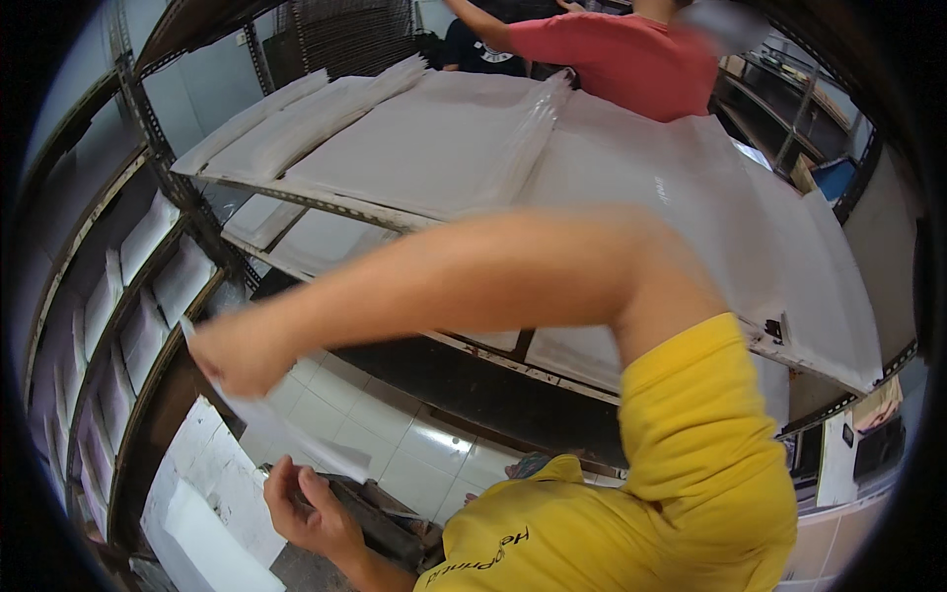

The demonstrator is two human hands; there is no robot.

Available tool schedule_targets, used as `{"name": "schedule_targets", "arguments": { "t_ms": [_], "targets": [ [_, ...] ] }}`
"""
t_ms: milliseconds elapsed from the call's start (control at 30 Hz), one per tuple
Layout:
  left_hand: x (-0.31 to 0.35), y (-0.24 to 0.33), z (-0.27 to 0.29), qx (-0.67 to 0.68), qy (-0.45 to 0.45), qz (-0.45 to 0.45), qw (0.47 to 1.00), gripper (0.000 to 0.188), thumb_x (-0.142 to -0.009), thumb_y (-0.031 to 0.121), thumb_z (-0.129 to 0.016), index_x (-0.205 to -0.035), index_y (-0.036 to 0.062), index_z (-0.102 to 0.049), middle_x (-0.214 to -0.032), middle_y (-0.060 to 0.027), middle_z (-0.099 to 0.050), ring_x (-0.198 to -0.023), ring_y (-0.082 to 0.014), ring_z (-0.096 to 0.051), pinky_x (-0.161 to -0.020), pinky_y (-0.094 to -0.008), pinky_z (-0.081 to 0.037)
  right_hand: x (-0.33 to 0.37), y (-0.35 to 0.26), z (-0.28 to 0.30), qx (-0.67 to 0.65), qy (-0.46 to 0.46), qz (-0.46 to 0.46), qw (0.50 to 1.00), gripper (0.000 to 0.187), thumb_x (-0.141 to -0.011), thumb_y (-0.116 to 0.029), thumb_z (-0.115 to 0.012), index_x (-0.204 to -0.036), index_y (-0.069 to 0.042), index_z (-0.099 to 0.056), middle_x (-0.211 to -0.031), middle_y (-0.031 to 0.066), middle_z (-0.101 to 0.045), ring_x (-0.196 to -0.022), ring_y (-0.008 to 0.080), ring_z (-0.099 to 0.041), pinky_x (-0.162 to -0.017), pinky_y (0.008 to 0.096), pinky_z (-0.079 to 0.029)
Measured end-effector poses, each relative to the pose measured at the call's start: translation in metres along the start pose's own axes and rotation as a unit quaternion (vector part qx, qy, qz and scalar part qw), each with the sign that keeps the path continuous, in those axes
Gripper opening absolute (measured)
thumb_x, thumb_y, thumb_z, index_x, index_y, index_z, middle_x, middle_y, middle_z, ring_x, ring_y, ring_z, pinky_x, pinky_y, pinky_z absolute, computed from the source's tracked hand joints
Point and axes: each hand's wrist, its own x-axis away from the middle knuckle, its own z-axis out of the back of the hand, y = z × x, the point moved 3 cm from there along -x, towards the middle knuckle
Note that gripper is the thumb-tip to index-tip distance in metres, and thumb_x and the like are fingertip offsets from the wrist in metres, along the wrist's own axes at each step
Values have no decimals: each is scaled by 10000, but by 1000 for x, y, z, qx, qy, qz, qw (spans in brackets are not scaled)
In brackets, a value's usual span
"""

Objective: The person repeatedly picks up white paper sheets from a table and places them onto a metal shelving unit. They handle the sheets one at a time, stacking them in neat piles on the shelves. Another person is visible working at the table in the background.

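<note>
My right arm, in a yellow sleeve, reaches across to the left, and the right hand is closed on a thin white sheet. The sheet hangs at a slant from that hand and is blurred. Below its lower end is my left hand, fingers loosely curled and apart, with nothing visible in them. Beside the left hand, at the lower left, more white sheets lie on a stained pale board.
A metal shelf ahead bears wide stacks of pale sheets, some in clear plastic. Another rack with sheets stands at the left. Behind the shelf are a person in a red shirt and someone in dark clothing. Tiled floor shows below.
</note>
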Motion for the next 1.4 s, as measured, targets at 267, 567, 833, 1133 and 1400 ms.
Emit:
{"name": "schedule_targets", "arguments": {
  "t_ms": [267,567,833,1133,1400],
  "targets": [
    [20,-19,-3,37,-29,-19,999,167,-974,60,-531,-1088,-35,-608,-846,-62,-555,-683,-94,-482,-595,-227,-398,223,-3,266,45,264,-181,946,255,-936,-133,-565,-1171,-51,-617,-1127,129,-664,-997,304,-633,-838,406,-506],
    [29,-45,-55,7,-111,-32,993,141,-914,53,-584,-983,-65,-619,-830,-121,-610,-721,-180,-555,-653,-282,-439,524,-28,242,61,555,-467,686,277,-890,-222,-658,-1124,-87,-596,-963,-15,-596,-853,71,-553,-681,225,-461],
    [24,-30,-76,-6,-174,-64,983,114,-906,56,-601,-961,-39,-632,-793,-94,-611,-672,-174,-544,-617,-293,-432,552,-14,178,67,417,-622,659,197,-871,-141,-624,-1034,-58,-551,-749,-36,-480,-579,42,-415,-460,226,-313],
    [34,-32,-76,-8,-162,-74,984,92,-871,3,-609,-952,-31,-638,-750,-102,-591,-598,-178,-525,-561,-295,-425,559,-10,189,179,312,-660,660,142,-880,-148,-601,-969,-47,-557,-744,17,-529,-607,86,-483,-506,269,-392],
    [27,-42,-34,-67,-115,-41,990,117,-813,-10,-656,-930,-8,-662,-764,-143,-631,-634,-246,-623,-584,-322,-479,397,-29,240,401,245,-414,779,169,-910,-166,-603,-976,-15,-566,-933,58,-572,-883,167,-540,-794,316,-437]
  ]
}}
